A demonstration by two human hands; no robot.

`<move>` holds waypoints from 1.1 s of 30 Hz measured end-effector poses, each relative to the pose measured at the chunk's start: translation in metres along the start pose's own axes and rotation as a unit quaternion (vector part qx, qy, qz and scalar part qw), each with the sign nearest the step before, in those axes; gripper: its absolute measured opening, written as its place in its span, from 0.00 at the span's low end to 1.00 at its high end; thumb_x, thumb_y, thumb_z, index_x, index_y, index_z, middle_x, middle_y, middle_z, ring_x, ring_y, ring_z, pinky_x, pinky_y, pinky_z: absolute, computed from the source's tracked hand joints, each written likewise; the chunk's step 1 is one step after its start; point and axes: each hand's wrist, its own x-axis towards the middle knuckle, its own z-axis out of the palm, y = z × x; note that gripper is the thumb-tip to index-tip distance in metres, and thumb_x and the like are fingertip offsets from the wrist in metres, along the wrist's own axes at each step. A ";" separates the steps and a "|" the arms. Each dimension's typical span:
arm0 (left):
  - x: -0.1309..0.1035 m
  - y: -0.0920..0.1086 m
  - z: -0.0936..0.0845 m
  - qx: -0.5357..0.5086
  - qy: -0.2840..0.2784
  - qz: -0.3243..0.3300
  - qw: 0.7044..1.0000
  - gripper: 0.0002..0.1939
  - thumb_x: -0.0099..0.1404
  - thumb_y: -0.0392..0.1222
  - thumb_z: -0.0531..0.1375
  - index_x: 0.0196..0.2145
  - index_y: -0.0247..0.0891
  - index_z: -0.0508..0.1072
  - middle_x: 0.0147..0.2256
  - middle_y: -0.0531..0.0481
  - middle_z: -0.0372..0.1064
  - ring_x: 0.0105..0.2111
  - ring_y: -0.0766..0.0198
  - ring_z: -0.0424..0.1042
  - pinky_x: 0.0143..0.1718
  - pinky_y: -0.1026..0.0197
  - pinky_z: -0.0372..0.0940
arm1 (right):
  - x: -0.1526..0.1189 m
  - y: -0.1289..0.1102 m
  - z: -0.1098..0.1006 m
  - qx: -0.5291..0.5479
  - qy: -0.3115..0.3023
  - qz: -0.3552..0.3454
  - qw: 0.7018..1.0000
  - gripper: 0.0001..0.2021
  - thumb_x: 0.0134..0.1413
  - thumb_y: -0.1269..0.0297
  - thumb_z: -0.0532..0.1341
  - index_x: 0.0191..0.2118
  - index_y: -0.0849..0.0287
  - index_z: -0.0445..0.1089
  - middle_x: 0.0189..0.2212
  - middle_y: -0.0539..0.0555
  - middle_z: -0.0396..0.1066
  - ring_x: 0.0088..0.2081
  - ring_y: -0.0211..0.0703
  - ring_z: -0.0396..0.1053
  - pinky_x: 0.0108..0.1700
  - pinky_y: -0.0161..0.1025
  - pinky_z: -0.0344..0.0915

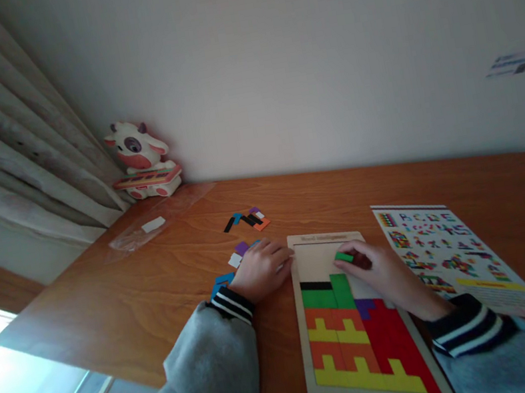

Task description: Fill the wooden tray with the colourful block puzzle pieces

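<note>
I am monitoring the wooden tabletop [199, 329] through the head camera. The right hand [380, 270] is gripping a small green puzzle block [343, 257] between thumb and fingertips, the pinch closing firmly on it. The block is sitting over the uncovered upper section of the wooden puzzle tray [306, 351], just above the upright green piece [342, 291]; I cannot tell whether it is touching the base. The left hand [265, 269] is lying palm down beside the tray's upper left edge, fingers together and loosely bent, fingertips reaching the rim. I am seeing only its back, so I cannot tell whether it is holding anything.

Inside the tray, a black piece [315, 286] is lying above the green ones. Orange and yellow pieces [368, 377] are filling the lower left, while red pieces [388, 333] and a purple piece [365, 307] are occupying the right side. Blue pieces [225, 279] are lying just left of the left hand, and a mixed group of loose pieces [248, 220] is lying farther back. A printed pattern sheet [454, 244] is resting right of the tray. A cow-shaped toy keyboard [147, 176] is standing by the wall, behind a clear plastic bag [128, 240].
</note>
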 end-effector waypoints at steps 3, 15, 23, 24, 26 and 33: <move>-0.007 -0.017 -0.006 0.060 0.029 -0.126 0.990 0.11 0.71 0.46 0.56 0.43 0.38 0.74 0.43 0.45 0.73 0.45 0.55 0.70 0.48 0.54 0.66 | 0.001 0.004 0.002 0.021 0.034 0.011 0.999 0.14 0.57 0.54 0.62 0.46 0.55 0.71 0.34 0.53 0.76 0.31 0.44 0.72 0.35 0.41 0.67; -0.012 -0.016 -0.004 0.068 -0.003 -0.149 0.986 0.17 0.66 0.56 0.60 0.40 0.39 0.74 0.38 0.46 0.73 0.39 0.55 0.73 0.42 0.56 0.67 | -0.001 0.003 0.005 0.020 0.073 0.003 0.997 0.15 0.59 0.50 0.61 0.44 0.55 0.72 0.31 0.54 0.76 0.30 0.45 0.74 0.34 0.42 0.69; -0.009 -0.016 -0.001 0.037 0.000 -0.157 0.987 0.11 0.67 0.49 0.61 0.38 0.39 0.76 0.38 0.47 0.74 0.39 0.57 0.74 0.41 0.58 0.66 | -0.001 0.003 0.009 0.043 0.003 0.001 0.999 0.13 0.61 0.55 0.60 0.46 0.54 0.73 0.36 0.53 0.79 0.35 0.46 0.76 0.39 0.42 0.71; -0.009 -0.015 -0.001 0.035 0.004 -0.158 0.987 0.11 0.68 0.49 0.60 0.37 0.39 0.76 0.37 0.47 0.74 0.39 0.58 0.74 0.41 0.59 0.66 | 0.000 0.003 0.010 0.041 0.003 0.001 0.999 0.12 0.61 0.56 0.60 0.46 0.55 0.73 0.35 0.53 0.79 0.35 0.46 0.76 0.38 0.42 0.71; -0.009 -0.014 0.000 0.032 0.014 -0.157 0.987 0.11 0.69 0.48 0.58 0.37 0.39 0.76 0.36 0.48 0.74 0.37 0.59 0.74 0.39 0.60 0.66 | 0.001 0.001 0.009 0.027 0.000 -0.003 1.000 0.12 0.61 0.55 0.60 0.44 0.55 0.74 0.34 0.53 0.78 0.34 0.45 0.75 0.37 0.42 0.70; -0.009 -0.017 0.001 0.043 0.040 -0.137 0.989 0.16 0.74 0.46 0.52 0.36 0.38 0.76 0.34 0.48 0.75 0.35 0.62 0.74 0.38 0.62 0.65 | 0.003 -0.005 0.008 -0.021 0.003 -0.047 0.999 0.12 0.61 0.55 0.60 0.42 0.54 0.76 0.35 0.55 0.75 0.33 0.45 0.71 0.36 0.42 0.69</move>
